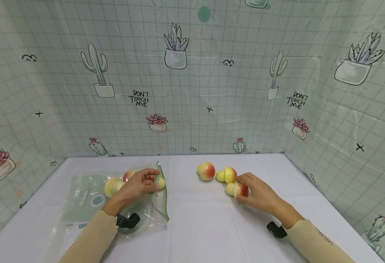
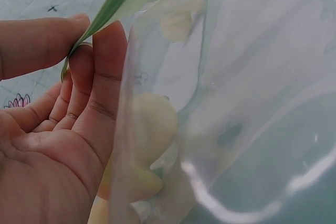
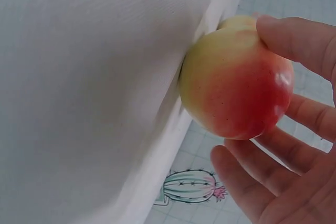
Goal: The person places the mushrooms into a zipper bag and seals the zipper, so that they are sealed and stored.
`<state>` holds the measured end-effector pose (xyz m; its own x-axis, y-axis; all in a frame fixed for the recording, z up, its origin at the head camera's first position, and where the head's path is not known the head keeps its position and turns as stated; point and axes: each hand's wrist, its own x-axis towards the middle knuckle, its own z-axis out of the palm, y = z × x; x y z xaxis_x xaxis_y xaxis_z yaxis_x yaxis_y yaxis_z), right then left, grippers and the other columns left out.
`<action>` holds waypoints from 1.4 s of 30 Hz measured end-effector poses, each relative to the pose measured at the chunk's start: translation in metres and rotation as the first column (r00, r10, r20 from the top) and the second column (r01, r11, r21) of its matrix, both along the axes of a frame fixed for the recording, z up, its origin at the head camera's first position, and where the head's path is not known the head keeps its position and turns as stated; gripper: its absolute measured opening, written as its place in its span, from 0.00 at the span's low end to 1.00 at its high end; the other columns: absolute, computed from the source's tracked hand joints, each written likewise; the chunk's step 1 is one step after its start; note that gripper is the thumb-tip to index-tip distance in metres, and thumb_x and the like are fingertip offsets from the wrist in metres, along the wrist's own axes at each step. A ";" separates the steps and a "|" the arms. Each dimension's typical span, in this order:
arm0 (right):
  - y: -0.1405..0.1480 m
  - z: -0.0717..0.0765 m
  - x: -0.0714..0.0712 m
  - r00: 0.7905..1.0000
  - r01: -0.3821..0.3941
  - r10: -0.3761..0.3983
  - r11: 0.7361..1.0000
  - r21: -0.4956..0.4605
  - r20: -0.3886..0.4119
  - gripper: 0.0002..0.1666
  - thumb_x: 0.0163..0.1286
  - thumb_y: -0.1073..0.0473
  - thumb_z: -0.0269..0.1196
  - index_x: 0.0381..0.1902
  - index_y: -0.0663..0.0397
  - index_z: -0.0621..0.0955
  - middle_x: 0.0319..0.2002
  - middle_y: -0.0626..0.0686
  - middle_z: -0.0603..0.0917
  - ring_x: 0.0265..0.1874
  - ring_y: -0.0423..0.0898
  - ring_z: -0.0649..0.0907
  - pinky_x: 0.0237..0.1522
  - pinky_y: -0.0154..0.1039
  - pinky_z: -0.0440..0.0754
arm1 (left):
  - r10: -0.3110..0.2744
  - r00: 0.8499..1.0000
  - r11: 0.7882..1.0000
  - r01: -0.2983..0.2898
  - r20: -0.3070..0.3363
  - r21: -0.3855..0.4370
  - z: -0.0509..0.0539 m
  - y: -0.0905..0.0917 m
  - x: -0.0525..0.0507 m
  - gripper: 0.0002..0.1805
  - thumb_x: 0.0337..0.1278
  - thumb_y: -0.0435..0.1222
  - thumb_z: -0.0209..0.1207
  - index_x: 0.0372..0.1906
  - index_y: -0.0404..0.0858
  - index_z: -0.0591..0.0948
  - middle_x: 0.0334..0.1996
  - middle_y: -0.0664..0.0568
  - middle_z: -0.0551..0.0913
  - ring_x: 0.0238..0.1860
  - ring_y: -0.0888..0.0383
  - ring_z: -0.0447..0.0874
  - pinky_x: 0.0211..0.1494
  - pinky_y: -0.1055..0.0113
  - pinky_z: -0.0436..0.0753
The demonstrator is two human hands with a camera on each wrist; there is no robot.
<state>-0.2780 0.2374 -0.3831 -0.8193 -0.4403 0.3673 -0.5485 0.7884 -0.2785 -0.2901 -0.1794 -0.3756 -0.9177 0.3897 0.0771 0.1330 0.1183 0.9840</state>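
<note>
As I read the feeds from my remote post, I took the clear bag [image 1: 84, 191], green-printed and lying on the white surface [image 1: 195, 230], for my landmark.

Item: left hand [image 1: 134, 188], at the bag's mouth, thumb and fingers pinching its green-edged rim [image 2: 112, 6]. Film looked thin, limp and slick; I judged the rim its surest hold.

Item: right hand [image 1: 259, 191], well to the right of the bag, thumb and fingers curled round a two-lobed fruit [image 3: 236, 87], yellow blushed red. Whether the surface bore any of its weight, I could not tell. Skin smooth, with a gloss; I reckoned it light, firm and apt to roll, best held across the fat red lobe, thumb opposite fingers, rather than by the small end.

Item: two similar fruits, right of the bag: one red-cheeked [image 1: 207, 171], nearer it; one yellower [image 1: 228, 175], just beside the held piece.

Item: inside the bag, a pale fruit [image 1: 112, 187] and a redder one [image 1: 128, 175], seen through film.
</note>
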 end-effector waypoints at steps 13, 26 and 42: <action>0.001 -0.003 -0.003 1.000 -0.018 0.019 0.999 -0.036 0.019 0.31 0.51 0.57 0.74 0.53 0.59 0.77 0.48 0.52 0.78 0.44 0.45 0.78 0.46 0.44 0.77 | 0.004 1.000 1.000 -0.004 0.009 0.000 0.000 0.001 0.000 0.31 0.54 0.23 0.60 0.63 0.23 0.63 0.39 0.48 0.65 0.32 0.63 0.67 0.35 0.72 0.76; 0.001 -0.002 -0.002 0.999 -0.037 0.038 0.997 -0.061 0.022 0.30 0.51 0.58 0.73 0.53 0.59 0.77 0.47 0.52 0.78 0.41 0.43 0.77 0.42 0.40 0.78 | 0.009 1.000 1.000 -0.009 0.011 -0.009 0.000 0.000 0.000 0.32 0.54 0.24 0.61 0.63 0.23 0.63 0.39 0.48 0.65 0.32 0.63 0.67 0.36 0.71 0.77; -0.013 0.002 0.000 0.995 -0.103 0.102 0.991 -0.085 -0.016 0.29 0.52 0.60 0.71 0.53 0.58 0.77 0.46 0.49 0.78 0.42 0.42 0.77 0.40 0.37 0.80 | 0.001 1.000 1.000 -0.001 0.013 -0.002 0.000 0.000 0.000 0.32 0.55 0.23 0.60 0.63 0.22 0.62 0.39 0.48 0.65 0.31 0.63 0.67 0.36 0.71 0.77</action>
